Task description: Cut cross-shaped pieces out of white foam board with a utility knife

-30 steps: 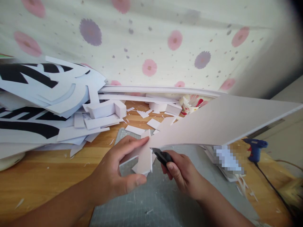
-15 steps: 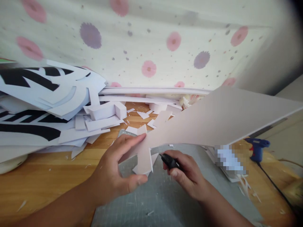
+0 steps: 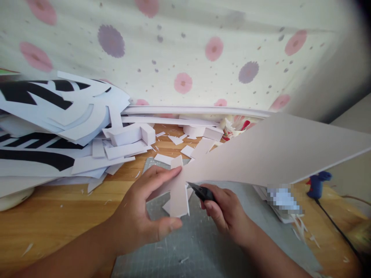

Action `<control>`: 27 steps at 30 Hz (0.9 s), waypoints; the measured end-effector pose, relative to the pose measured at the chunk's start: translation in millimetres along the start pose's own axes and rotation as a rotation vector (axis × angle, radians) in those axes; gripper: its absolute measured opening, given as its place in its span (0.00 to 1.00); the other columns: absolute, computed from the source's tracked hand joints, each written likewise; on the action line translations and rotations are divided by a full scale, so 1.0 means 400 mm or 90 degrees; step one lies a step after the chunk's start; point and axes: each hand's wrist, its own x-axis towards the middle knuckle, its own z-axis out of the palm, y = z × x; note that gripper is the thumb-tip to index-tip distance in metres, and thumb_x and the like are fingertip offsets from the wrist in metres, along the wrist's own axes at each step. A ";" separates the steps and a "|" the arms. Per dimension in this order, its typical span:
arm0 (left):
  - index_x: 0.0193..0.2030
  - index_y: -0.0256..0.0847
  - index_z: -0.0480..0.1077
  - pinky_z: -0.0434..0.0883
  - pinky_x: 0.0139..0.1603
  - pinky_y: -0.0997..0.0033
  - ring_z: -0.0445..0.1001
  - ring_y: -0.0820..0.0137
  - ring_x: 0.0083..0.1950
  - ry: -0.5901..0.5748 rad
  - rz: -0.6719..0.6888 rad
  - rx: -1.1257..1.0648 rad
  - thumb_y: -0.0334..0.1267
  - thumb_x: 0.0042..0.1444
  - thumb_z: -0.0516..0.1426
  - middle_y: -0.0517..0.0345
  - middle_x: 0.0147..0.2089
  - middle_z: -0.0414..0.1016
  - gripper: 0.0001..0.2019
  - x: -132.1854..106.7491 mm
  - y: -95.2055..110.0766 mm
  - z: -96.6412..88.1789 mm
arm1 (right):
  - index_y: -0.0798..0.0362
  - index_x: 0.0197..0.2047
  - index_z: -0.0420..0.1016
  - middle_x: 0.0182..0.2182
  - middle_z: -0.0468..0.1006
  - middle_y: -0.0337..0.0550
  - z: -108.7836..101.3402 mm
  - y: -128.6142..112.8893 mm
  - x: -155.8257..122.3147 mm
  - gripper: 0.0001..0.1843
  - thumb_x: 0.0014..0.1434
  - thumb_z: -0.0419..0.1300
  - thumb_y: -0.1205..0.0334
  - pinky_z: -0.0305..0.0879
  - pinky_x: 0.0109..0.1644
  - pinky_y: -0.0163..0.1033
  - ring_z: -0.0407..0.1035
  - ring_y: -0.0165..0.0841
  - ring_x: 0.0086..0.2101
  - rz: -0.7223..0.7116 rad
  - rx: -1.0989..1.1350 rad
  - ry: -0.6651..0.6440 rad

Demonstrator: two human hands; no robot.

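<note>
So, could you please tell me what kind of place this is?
Probably a craft workspace: a gray cutting mat lies on a wooden table, cut white board pieces are scattered on the table, and a blue glue gun is at the right.

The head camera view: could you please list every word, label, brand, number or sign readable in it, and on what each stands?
None can be read.
Cutting mat: tiny marks at its far left corner, too small to read.
Pixelated patch on the right: any text there is hidden.
Black-and-white boards: bold black shapes, no word I can make out.
Knife in the right hand: no lettering I can make out.
</note>
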 end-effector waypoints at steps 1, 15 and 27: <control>0.66 0.56 0.67 0.70 0.60 0.56 0.71 0.55 0.56 -0.003 0.005 0.005 0.50 0.49 0.68 0.54 0.54 0.69 0.36 0.001 0.000 0.000 | 0.49 0.40 0.67 0.25 0.72 0.39 0.002 -0.001 0.000 0.14 0.72 0.46 0.52 0.59 0.26 0.35 0.65 0.31 0.21 0.009 -0.007 -0.004; 0.67 0.63 0.63 0.68 0.60 0.58 0.69 0.55 0.59 -0.029 0.033 0.022 0.49 0.50 0.68 0.57 0.57 0.67 0.37 0.009 -0.017 -0.011 | 0.50 0.44 0.68 0.25 0.73 0.38 -0.003 -0.005 -0.007 0.17 0.72 0.45 0.49 0.62 0.30 0.36 0.67 0.31 0.23 -0.086 0.062 -0.016; 0.66 0.57 0.67 0.70 0.59 0.55 0.70 0.53 0.58 -0.022 -0.001 -0.005 0.48 0.48 0.69 0.53 0.56 0.69 0.36 0.007 -0.010 -0.009 | 0.49 0.37 0.66 0.24 0.72 0.39 0.000 0.003 0.001 0.16 0.72 0.45 0.50 0.59 0.27 0.34 0.67 0.31 0.22 0.015 -0.011 -0.002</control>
